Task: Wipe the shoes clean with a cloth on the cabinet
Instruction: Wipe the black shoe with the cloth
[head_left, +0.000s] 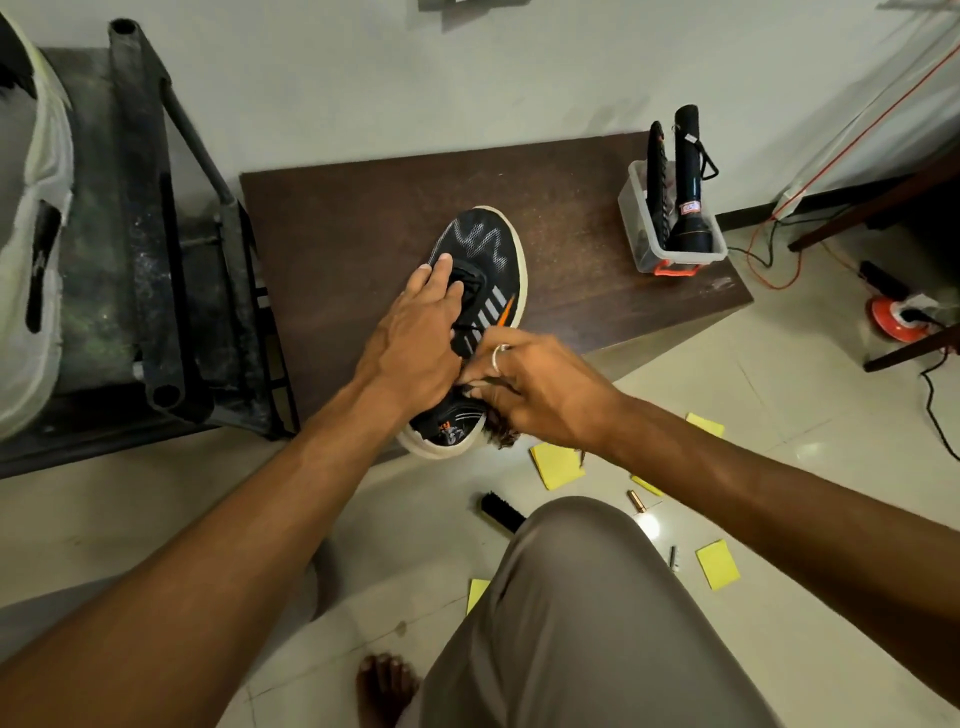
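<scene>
A black sneaker (488, 254) with white zigzag marks, an orange stripe and a white sole lies on the dark brown cabinet top (353, 218), its heel over the near edge. My left hand (415, 338) lies flat over the tongue and laces, fingers straight, holding the shoe down. My right hand (535, 389), a ring on one finger, is curled at the shoe's heel side and grips a dark brownish cloth (501, 436); only a frayed bit of it shows under the palm.
A clear plastic box (644, 228) with a black torch (688, 187) stands at the cabinet's right end. A dark metal rack (156, 249) stands to the left. Yellow notes (556, 465), a black brush (501, 512) and small items lie on the tiled floor.
</scene>
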